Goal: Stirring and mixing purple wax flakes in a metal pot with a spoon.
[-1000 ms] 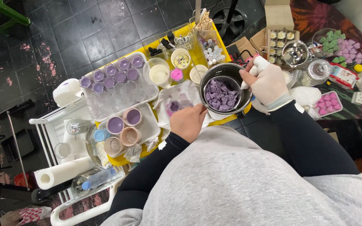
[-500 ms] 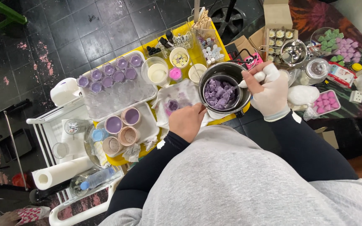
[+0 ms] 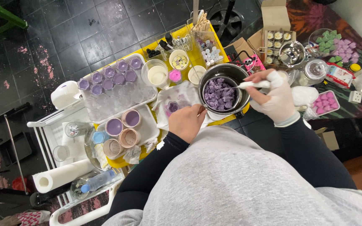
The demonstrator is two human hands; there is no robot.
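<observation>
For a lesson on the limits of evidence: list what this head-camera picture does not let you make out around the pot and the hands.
- Right hand: a white wrap hides its palm; the tool's tip is buried in the purple lumps.
- Left hand: seen from the back; whether it grips the pot or the cloth cannot be told.
- Pot bottom: covered by the lumps.
- Small bottles: too small to tell the contents.
</observation>
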